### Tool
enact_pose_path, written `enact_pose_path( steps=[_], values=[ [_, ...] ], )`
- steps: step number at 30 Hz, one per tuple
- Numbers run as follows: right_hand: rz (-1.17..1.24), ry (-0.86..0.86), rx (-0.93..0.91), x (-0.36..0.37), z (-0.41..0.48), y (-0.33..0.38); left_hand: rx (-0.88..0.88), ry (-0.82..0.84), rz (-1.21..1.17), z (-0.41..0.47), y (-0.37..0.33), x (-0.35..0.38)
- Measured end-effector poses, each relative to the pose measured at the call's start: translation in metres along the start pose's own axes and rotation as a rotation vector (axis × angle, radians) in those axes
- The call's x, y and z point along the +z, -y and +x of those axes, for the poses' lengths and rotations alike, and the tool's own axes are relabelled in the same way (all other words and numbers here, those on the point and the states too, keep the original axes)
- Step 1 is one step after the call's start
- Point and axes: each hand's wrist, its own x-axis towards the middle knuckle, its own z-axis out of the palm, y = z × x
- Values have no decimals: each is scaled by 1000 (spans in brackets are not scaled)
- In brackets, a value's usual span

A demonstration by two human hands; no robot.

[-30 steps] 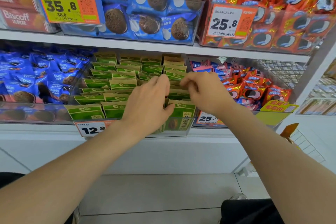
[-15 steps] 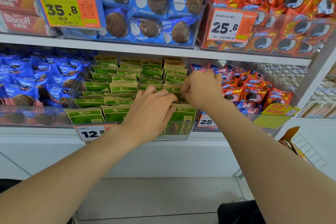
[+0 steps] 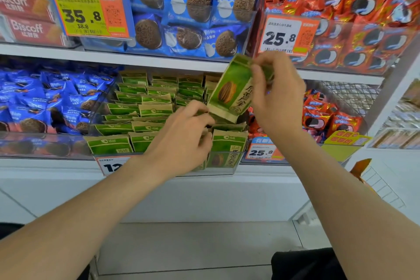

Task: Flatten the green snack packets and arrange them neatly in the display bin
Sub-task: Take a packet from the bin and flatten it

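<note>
A clear display bin on the middle shelf holds several rows of green snack packets standing on edge. My right hand pinches one green packet by its top and holds it tilted above the bin's right side. My left hand reaches into the bin just left of that packet. Its curled fingers grip the tops of packets in the right-hand rows, hiding them. One packet stands at the bin's front right corner.
Blue cookie packs fill the bin to the left and red ones the bin to the right. The upper shelf overhangs closely, with price tags on its bins. A wire mesh panel closes the right side.
My right hand has lifted a green packet up out of the bin's right side. My left hand has stayed in the bin, shifting slightly right among the packets.
</note>
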Motion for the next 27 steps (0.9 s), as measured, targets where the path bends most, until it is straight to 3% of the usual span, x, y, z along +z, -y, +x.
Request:
enact_pose_path(
  steps=[4,6,9,13,18,20,24,27],
  values=[
    [61,-229,69,-21,1,17,-137,-163,-121,-3,-2,-9],
    [143,-247,142,-27,-2,26,-183,-286,-257,-6,-9,-17],
    [244,-78,231,-31,-12,41,-180,-381,-557,-13,-25,-26],
    [296,144,308,-27,-28,56,-246,-222,-805,-19,-44,-29],
    [891,267,956,-26,-42,79,-628,-262,-1183,-18,-49,-28],
    [919,334,985,-24,-47,80,-674,-279,-1223,-18,-49,-28],
    [918,395,1056,-25,-51,76,-599,-237,-1183,-20,-49,-29],
    [691,415,913,-29,-48,75,-498,-186,-1103,-22,-52,-31]
  ],
)
